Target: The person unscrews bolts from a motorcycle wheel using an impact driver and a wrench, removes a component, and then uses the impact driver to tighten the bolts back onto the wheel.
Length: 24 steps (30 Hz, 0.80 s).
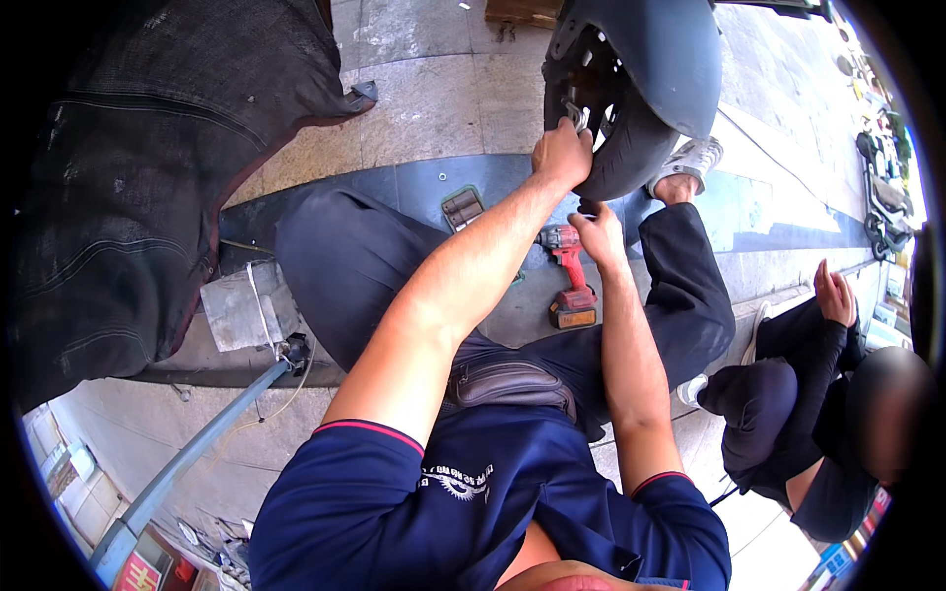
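A scooter-type wheel with a black tyre (pixel 636 158) hangs in front of me under a grey-blue mudguard (pixel 662 64). My left hand (pixel 562 155) is closed at the wheel's hub side, its fingers on a small silver metal part (pixel 575 116). Lower down, my right hand (pixel 601 234) is just below the tyre's bottom edge with its fingers curled. Something dark shows at those fingertips, too small to make out. Beneath that hand a red and black cordless power driver (pixel 568 268) stands on the ground, its battery toward me.
A small open case (pixel 461 209) with a green edge lies between my legs. To the left are a large dark cover (pixel 128 197), a grey block (pixel 241 310) and a blue-grey metal pole (pixel 197 453). Another person (pixel 788 414) crouches at the right. Parked scooters (pixel 887 197) stand farther off.
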{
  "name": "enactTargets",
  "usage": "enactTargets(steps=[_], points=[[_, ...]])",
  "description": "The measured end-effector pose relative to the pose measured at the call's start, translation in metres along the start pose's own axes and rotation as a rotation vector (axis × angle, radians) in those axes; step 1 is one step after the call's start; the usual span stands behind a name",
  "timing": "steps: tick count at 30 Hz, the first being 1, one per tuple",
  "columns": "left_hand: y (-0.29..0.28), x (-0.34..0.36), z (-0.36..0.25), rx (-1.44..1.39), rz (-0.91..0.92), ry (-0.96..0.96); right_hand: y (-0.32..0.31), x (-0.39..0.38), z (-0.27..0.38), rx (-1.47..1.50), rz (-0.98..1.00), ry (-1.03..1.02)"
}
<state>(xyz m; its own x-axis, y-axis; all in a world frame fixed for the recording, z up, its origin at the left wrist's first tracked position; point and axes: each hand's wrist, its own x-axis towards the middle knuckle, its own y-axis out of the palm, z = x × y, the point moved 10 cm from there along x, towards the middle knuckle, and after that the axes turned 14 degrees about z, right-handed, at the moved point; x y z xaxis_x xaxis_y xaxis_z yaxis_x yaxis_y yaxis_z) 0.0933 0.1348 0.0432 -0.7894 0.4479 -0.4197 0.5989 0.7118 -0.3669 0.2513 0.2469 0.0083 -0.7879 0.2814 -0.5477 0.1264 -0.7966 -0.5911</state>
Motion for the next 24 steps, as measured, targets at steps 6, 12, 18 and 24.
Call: enactTargets(steps=[6, 12, 18, 24], points=[[0.007, -0.043, 0.005, -0.159, -0.035, 0.036, -0.035, -0.028, -0.017, 0.411, -0.078, 0.182], [-0.021, -0.044, 0.006, -1.318, 0.165, -0.019, 0.035, -0.048, 0.114, 0.591, 0.324, -0.185], [-0.173, -0.105, -0.036, -0.944, -0.256, 0.027, -0.026, -0.037, 0.166, -0.497, -0.23, -0.261], [-0.235, -0.121, -0.039, -1.16, -0.28, 0.333, -0.063, -0.032, 0.14, -0.822, -0.206, -0.233]])
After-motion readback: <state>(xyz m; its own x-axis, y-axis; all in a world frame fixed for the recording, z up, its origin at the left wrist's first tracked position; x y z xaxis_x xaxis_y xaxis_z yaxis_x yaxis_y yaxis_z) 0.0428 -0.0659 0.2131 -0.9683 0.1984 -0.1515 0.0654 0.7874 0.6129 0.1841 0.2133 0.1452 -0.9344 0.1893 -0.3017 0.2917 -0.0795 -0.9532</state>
